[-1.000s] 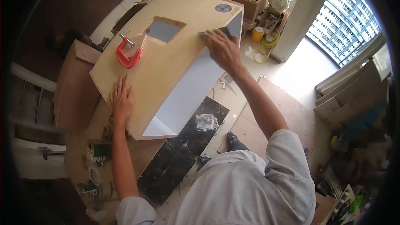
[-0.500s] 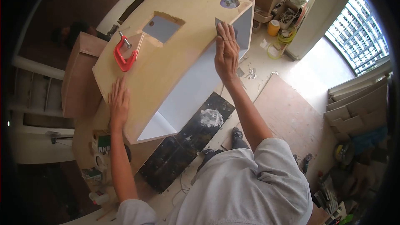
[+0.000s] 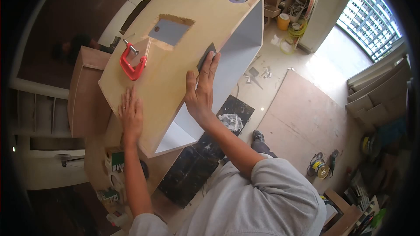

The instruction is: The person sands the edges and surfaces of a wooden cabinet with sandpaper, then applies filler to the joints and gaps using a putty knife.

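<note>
We press a dark sanding pad (image 3: 206,57) w/ our right hand (image 3: 200,91), fingers together on it, at the plywood cabinet (image 3: 183,61)'s right edge. Left hand (image 3: 131,116) lies flat, fingers slightly spread, near-left. Red C-clamp (image 3: 131,66) sits far-left by the cutout (image 3: 168,31).

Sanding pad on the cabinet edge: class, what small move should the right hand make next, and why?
Probably slide the pad further along the edge of the cabinet toward the near corner. The right hand presses it mid-edge, the left hand lies flat on top, and the near stretch is uncovered.
</note>
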Available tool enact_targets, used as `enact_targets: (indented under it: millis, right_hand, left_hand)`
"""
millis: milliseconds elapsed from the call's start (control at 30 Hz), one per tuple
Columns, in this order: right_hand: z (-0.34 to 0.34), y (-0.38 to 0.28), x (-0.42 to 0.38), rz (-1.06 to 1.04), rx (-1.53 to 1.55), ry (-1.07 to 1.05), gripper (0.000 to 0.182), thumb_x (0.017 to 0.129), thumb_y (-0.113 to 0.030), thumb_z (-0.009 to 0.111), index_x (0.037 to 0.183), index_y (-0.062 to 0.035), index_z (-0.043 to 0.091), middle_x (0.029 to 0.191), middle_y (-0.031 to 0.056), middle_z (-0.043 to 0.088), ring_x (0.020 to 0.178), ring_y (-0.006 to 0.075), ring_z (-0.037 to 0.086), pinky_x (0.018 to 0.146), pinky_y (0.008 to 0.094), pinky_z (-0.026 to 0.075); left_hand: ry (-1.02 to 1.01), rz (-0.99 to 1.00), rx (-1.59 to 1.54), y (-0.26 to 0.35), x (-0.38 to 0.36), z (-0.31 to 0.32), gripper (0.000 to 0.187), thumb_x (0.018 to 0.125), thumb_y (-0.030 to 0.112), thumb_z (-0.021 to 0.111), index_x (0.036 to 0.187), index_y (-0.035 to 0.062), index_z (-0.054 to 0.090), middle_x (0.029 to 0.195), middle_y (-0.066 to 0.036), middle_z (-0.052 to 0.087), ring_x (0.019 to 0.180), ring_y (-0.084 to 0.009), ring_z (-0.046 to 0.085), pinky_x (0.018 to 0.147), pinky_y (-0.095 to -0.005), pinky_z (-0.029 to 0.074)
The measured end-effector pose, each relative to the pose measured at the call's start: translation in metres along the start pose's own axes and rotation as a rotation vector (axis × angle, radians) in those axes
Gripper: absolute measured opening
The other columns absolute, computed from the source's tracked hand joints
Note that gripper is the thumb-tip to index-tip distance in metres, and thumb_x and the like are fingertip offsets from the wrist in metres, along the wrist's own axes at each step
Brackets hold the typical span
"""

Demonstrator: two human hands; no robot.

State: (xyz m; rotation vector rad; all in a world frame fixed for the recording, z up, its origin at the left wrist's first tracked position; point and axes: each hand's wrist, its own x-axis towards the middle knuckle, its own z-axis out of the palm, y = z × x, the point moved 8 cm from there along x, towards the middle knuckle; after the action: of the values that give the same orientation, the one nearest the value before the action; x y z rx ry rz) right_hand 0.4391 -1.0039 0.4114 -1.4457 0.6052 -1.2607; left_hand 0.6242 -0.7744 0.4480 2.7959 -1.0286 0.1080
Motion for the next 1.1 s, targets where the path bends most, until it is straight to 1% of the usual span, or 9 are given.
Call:
enact_targets:
  millis: [133, 233, 467, 567, 667, 800, 900, 1033, 1100]
  right_hand:
    - [0.002, 0.010, 0.017, 0.043, -0.158, 0.065, 0.077, 0.116, -0.027, 0.050, 0.175, -0.0013, 0.008, 0.180, 0.0314, -0.003, 0.168, 0.0463, 0.009, 0.132, 0.0469, 0.025]
    - [-0.021, 0.029, 0.064, 0.152, -0.059, 0.138, 0.075, 0.115, -0.025, 0.049, 0.173, 0.0021, 0.011, 0.175, 0.0416, 0.002, 0.165, 0.0546, 0.008, 0.133, 0.0512, 0.020]
    - [0.012, -0.002, -0.014, 0.117, -0.191, 0.070, 0.084, 0.115, -0.037, 0.050, 0.171, 0.0080, 0.006, 0.175, 0.0372, 0.016, 0.166, 0.0490, 0.010, 0.134, 0.0497, 0.019]
    - [-0.005, 0.010, 0.026, 0.204, -0.113, 0.110, 0.085, 0.115, -0.041, 0.049, 0.171, 0.0082, 0.009, 0.178, 0.0317, 0.016, 0.167, 0.0426, 0.015, 0.135, 0.0431, 0.017]
    - [-0.021, 0.009, 0.055, 0.185, -0.120, 0.155, 0.076, 0.116, -0.037, 0.047, 0.171, 0.0070, 0.016, 0.176, 0.0319, 0.023, 0.166, 0.0451, 0.020, 0.134, 0.0444, 0.021]
    - [0.000, -0.005, -0.019, 0.069, -0.264, 0.069, 0.068, 0.114, -0.027, 0.053, 0.169, 0.0051, 0.027, 0.169, 0.0428, 0.027, 0.152, 0.0568, 0.040, 0.123, 0.0540, 0.038]
    - [-0.003, 0.005, -0.005, -0.005, -0.266, 0.120, 0.066, 0.115, -0.024, 0.051, 0.170, 0.0036, 0.026, 0.168, 0.0440, 0.028, 0.154, 0.0586, 0.036, 0.125, 0.0543, 0.036]
    - [-0.036, -0.007, 0.054, 0.096, -0.154, 0.268, 0.060, 0.116, -0.021, 0.048, 0.169, 0.0029, 0.031, 0.169, 0.0367, 0.034, 0.161, 0.0484, 0.029, 0.127, 0.0481, 0.032]
    - [-0.071, -0.023, 0.067, -0.031, -0.147, 0.381, 0.053, 0.116, -0.020, 0.049, 0.164, 0.0011, 0.043, 0.164, 0.0308, 0.047, 0.156, 0.0425, 0.043, 0.122, 0.0448, 0.040]
  left_hand:
    - [-0.011, -0.021, -0.001, 0.003, -0.001, 0.000, 0.063, 0.116, 0.048, 0.036, 0.174, 0.0237, 0.031, 0.179, -0.013, 0.029, 0.167, -0.0378, 0.019, 0.133, -0.0606, 0.010]
    - [0.011, 0.011, -0.006, 0.003, -0.002, 0.000, 0.064, 0.116, 0.049, 0.036, 0.174, 0.0251, 0.029, 0.179, -0.013, 0.029, 0.167, -0.0389, 0.020, 0.133, -0.0625, 0.010]
    - [0.014, -0.009, 0.008, 0.004, 0.000, 0.001, 0.064, 0.115, 0.049, 0.036, 0.175, 0.0270, 0.028, 0.180, -0.014, 0.028, 0.167, -0.0411, 0.019, 0.133, -0.0643, 0.009]
    - [0.003, -0.010, 0.003, 0.003, -0.003, 0.002, 0.065, 0.115, 0.050, 0.036, 0.175, 0.0258, 0.027, 0.180, -0.014, 0.027, 0.167, -0.0417, 0.018, 0.133, -0.0641, 0.008]
    - [0.008, -0.002, -0.009, 0.004, -0.004, 0.000, 0.067, 0.115, 0.050, 0.036, 0.175, 0.0245, 0.026, 0.181, -0.014, 0.026, 0.167, -0.0420, 0.017, 0.133, -0.0639, 0.007]
    - [0.000, -0.009, 0.008, 0.004, 0.000, 0.002, 0.068, 0.114, 0.051, 0.035, 0.175, 0.0240, 0.025, 0.181, -0.014, 0.025, 0.167, -0.0420, 0.016, 0.133, -0.0636, 0.006]
    - [-0.001, -0.008, -0.017, 0.007, -0.002, 0.001, 0.068, 0.114, 0.051, 0.036, 0.175, 0.0244, 0.026, 0.181, -0.013, 0.026, 0.167, -0.0421, 0.016, 0.133, -0.0634, 0.006]
    - [0.015, 0.002, -0.006, 0.002, -0.002, 0.002, 0.067, 0.114, 0.052, 0.036, 0.175, 0.0253, 0.027, 0.181, -0.013, 0.026, 0.167, -0.0425, 0.017, 0.133, -0.0633, 0.006]
    - [0.012, 0.000, 0.000, 0.002, -0.001, 0.002, 0.067, 0.114, 0.051, 0.037, 0.175, 0.0256, 0.028, 0.180, -0.013, 0.027, 0.167, -0.0424, 0.018, 0.133, -0.0634, 0.007]
